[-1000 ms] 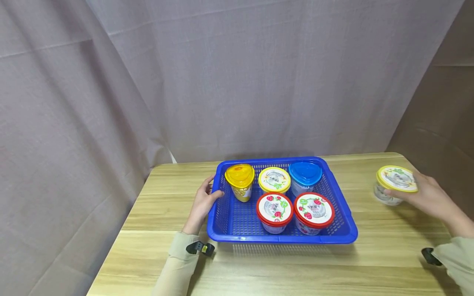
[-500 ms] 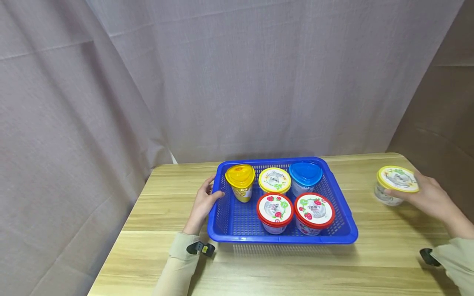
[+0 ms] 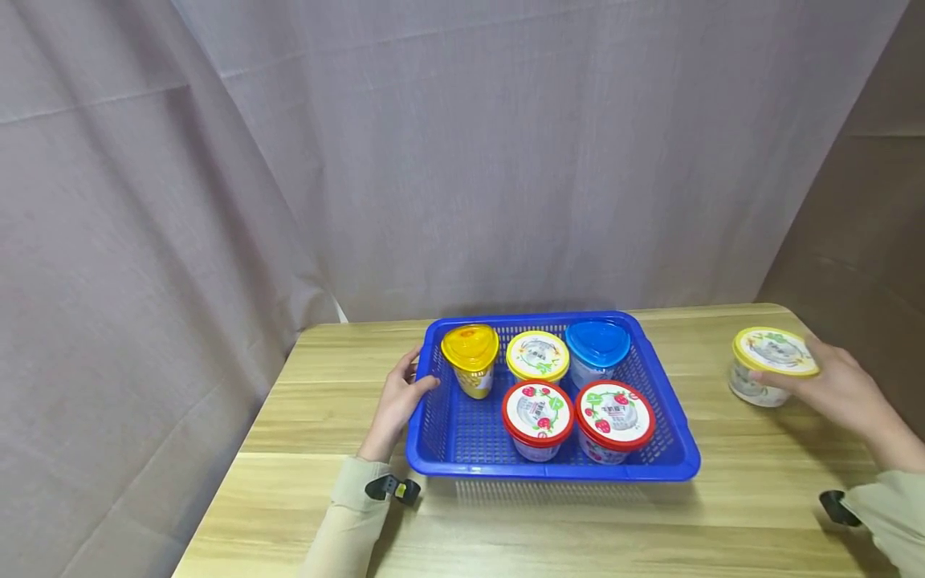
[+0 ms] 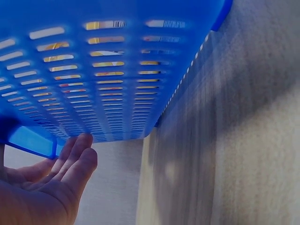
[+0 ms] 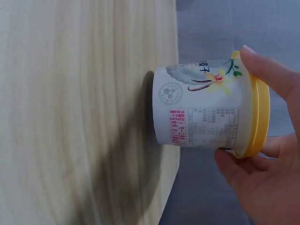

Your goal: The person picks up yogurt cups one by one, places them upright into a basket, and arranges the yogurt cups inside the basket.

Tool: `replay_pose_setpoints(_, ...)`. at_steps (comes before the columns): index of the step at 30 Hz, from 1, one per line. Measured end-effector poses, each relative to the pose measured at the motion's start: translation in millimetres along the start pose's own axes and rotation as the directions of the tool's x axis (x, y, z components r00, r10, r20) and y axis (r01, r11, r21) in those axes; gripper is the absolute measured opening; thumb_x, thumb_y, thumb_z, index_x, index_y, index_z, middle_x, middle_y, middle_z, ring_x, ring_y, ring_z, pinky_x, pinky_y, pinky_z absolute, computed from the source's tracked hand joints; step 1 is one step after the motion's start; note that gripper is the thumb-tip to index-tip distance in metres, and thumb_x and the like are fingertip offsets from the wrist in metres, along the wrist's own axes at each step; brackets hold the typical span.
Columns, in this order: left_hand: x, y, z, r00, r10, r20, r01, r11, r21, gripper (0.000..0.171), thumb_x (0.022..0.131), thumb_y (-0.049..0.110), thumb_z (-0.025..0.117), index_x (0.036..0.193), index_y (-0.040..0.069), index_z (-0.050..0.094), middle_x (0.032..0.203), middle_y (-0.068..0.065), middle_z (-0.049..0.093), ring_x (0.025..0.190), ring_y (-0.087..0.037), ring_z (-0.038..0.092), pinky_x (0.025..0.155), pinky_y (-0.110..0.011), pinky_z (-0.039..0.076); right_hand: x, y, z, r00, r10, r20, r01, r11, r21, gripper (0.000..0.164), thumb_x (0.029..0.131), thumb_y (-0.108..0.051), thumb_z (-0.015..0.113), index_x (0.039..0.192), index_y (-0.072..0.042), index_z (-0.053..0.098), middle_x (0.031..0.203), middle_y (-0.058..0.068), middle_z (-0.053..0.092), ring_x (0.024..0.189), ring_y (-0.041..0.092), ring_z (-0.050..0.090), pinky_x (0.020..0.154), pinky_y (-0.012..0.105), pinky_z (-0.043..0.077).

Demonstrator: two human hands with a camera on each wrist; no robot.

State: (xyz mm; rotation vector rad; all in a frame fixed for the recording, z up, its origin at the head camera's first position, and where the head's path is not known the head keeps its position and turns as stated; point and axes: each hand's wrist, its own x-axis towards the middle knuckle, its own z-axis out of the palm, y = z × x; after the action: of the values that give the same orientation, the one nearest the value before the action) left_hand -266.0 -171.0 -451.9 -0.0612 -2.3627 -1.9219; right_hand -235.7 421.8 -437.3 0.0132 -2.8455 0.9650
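In the head view, my left hand (image 3: 393,405) grips the left rim of a blue plastic basket (image 3: 549,471), thumb over the rim. Its fingertips (image 4: 80,157) lie against the basket's outer wall in the left wrist view. My right hand (image 3: 841,393) holds a white tub with a yellow lid (image 5: 201,103) by the lid, thumb on one side and fingers on the other. That tub is upright at the right of the table, its base right at the tabletop. Flower and vanilla-pod print shows on its side.
Inside the basket stand two red-lidded strawberry tubs (image 3: 538,413), another yellow-lidded tub (image 3: 538,356), a yellow cup (image 3: 473,361) at the left and a blue-lidded cup (image 3: 598,345) at the back right. The wooden table (image 3: 549,538) ends at a grey curtain (image 3: 462,177).
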Motion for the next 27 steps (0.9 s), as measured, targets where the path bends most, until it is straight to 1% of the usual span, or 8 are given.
replay_pose_setpoints(4,-0.6,4.0,-1.3,1.0,-0.005,0.015,0.005,1.0,0.002,0.072,0.083,0.002,0.068,0.15,-0.004,0.042,0.119,-0.029,0.061,0.09,-0.019,0.062,0.078,-0.034,0.058,-1,-9,-2,1.0,-0.004,0.013,0.003,1.0,0.023,0.102,0.091,-0.044,0.072,0.158,0.006,0.013,0.137,0.045,0.037,0.121,0.064,0.034,0.083,0.077,0.033)
replay_pose_setpoints(7,-7.7,18.2,-1.3,0.999,0.004,0.034,-0.004,1.0,0.008,0.071,0.083,-0.001,0.066,0.148,-0.008,0.041,0.119,-0.033,0.06,0.089,-0.018,0.062,0.08,-0.039,0.058,0,-16,-5,1.0,-0.009,0.007,0.009,1.0,0.015,0.105,0.092,-0.045,0.071,0.158,0.006,0.006,0.143,0.048,0.029,0.128,0.067,0.027,0.087,0.08,0.029)
replay_pose_setpoints(11,-18.2,38.5,-0.1,0.998,0.013,0.054,-0.014,1.0,0.017,0.07,0.083,-0.001,0.064,0.147,-0.011,0.04,0.118,-0.034,0.059,0.088,-0.018,0.063,0.085,-0.049,0.057,1,-27,-11,1.0,0.018,-0.01,-0.018,1.0,-0.02,0.112,0.092,-0.048,0.068,0.154,0.009,-0.006,0.15,0.049,0.007,0.134,0.069,0.011,0.096,0.082,0.019)
replay_pose_setpoints(13,-20.4,42.2,0.6,0.999,0.012,0.052,-0.013,1.0,0.016,0.07,0.083,-0.001,0.064,0.147,-0.011,0.04,0.117,-0.033,0.06,0.088,-0.018,0.063,0.086,-0.051,0.057,2,-35,-14,1.0,0.018,-0.024,-0.018,1.0,-0.024,0.113,0.092,-0.049,0.068,0.154,0.01,-0.006,0.153,0.046,0.002,0.137,0.067,0.007,0.099,0.081,0.017)
replay_pose_setpoints(16,-21.8,44.3,1.1,0.999,0.014,0.044,-0.014,1.0,0.016,0.07,0.082,-0.001,0.065,0.147,-0.012,0.041,0.116,-0.031,0.061,0.088,-0.019,0.064,0.086,-0.051,0.057,4,-47,-16,0.999,0.001,-0.036,-0.001,1.0,-0.019,0.112,0.091,-0.049,0.069,0.154,0.01,-0.003,0.155,0.044,0.003,0.139,0.064,0.007,0.101,0.08,0.016)
replay_pose_setpoints(20,-20.9,43.1,0.8,0.999,0.011,0.041,-0.011,1.0,0.009,0.069,0.083,-0.001,0.065,0.147,-0.011,0.041,0.116,-0.03,0.062,0.089,-0.019,0.063,0.086,-0.05,0.057,6,-65,-18,0.999,-0.02,-0.04,0.02,1.0,0.003,0.111,0.091,-0.049,0.07,0.156,0.009,0.001,0.156,0.043,0.008,0.141,0.062,0.01,0.102,0.079,0.017)
replay_pose_setpoints(26,-20.4,42.1,-0.9,0.999,0.015,0.033,-0.016,1.0,0.016,0.069,0.083,-0.001,0.065,0.147,-0.011,0.041,0.117,-0.032,0.061,0.09,-0.02,0.062,0.082,-0.04,0.058,9,-91,-20,0.998,-0.051,-0.036,0.052,0.998,0.032,0.108,0.09,-0.048,0.072,0.158,0.005,0.008,0.154,0.042,0.016,0.141,0.06,0.015,0.1,0.079,0.02)
replay_pose_setpoints(27,-17.3,36.1,-1.1,1.0,0.013,0.027,-0.013,1.0,0.013,0.07,0.083,-0.001,0.066,0.147,-0.01,0.041,0.117,-0.032,0.061,0.09,-0.02,0.062,0.082,-0.038,0.058,10,-96,-20,0.998,-0.053,-0.032,0.054,0.998,0.036,0.108,0.09,-0.048,0.072,0.159,0.004,0.008,0.155,0.042,0.016,0.14,0.061,0.015,0.099,0.079,0.021)
